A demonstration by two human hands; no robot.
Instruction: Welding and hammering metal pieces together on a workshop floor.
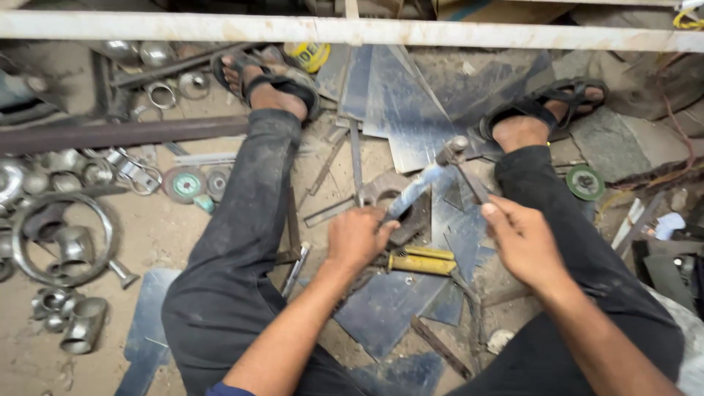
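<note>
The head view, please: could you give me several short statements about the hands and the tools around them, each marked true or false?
1. The left hand grips a hammer. True.
2. The right hand holds a thin metal strip. True.
3. The yellow-handled tool is held in the right hand. False: it lies on the floor between the hands.
4. The person is barefoot. False: dark sandals are on both feet.
5. The green-centred grinding disc lies left of the left leg. True.
</note>
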